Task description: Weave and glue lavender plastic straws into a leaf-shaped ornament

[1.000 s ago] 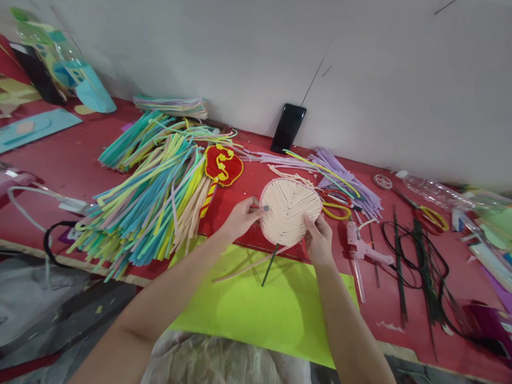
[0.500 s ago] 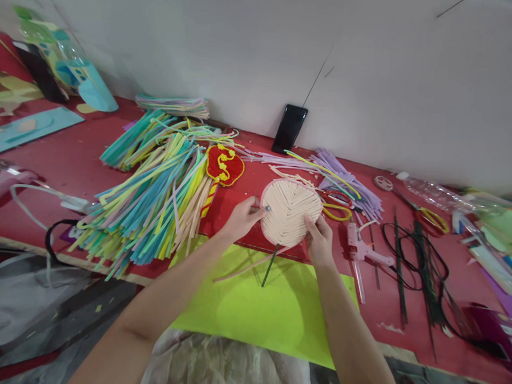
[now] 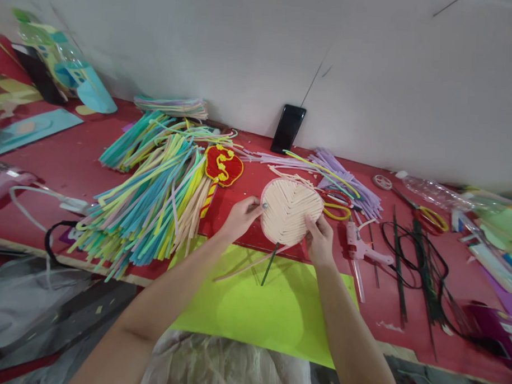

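Note:
Between my hands is a round cream fan made of pipe cleaners (image 3: pixel 289 211), laid in a slanting leaf-like pattern with a pink rim. Its dark green stem (image 3: pixel 269 265) points down over a yellow-green sheet (image 3: pixel 252 312). My left hand (image 3: pixel 243 218) pinches the left edge of the fan, thumb in front. My right hand (image 3: pixel 320 239) grips the lower right edge, its fingers partly hidden behind. From the fan's bottom a loose pink pipe cleaner (image 3: pixel 240 271) trails to the left. A small red fan with yellow trim (image 3: pixel 224 166) lies to the left.
Colourful pipe cleaners (image 3: pixel 146 199) are heaped on the left, purple ones (image 3: pixel 348 184) behind right. A pink glue gun (image 3: pixel 365 249), scissors (image 3: pixel 431 219) and dark green wires (image 3: pixel 427 276) lie at right. A phone (image 3: pixel 288 128) leans on the wall.
My left thumb has slid slightly leftward along the fan's edge. The fan and my right hand have barely moved.

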The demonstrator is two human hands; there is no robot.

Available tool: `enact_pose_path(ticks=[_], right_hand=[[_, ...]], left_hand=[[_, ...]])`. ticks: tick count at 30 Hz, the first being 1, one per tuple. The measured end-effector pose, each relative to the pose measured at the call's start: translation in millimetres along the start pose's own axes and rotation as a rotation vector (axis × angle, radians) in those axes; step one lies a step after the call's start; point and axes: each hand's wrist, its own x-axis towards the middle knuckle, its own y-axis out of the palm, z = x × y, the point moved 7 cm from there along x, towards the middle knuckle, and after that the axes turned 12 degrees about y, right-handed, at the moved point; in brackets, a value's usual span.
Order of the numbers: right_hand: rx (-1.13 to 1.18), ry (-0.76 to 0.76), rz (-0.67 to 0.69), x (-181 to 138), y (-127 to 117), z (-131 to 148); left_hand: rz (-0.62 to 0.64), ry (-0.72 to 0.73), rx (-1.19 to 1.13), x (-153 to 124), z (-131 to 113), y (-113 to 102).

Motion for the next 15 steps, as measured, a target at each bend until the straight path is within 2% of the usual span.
enact_pose_path(ticks=[15], right_hand=[[-0.015, -0.011, -0.011, 0.7, -2.1, -0.4]], left_hand=[[-0.064, 0.008, 0.081, 1.3, 4.2, -8.2]])
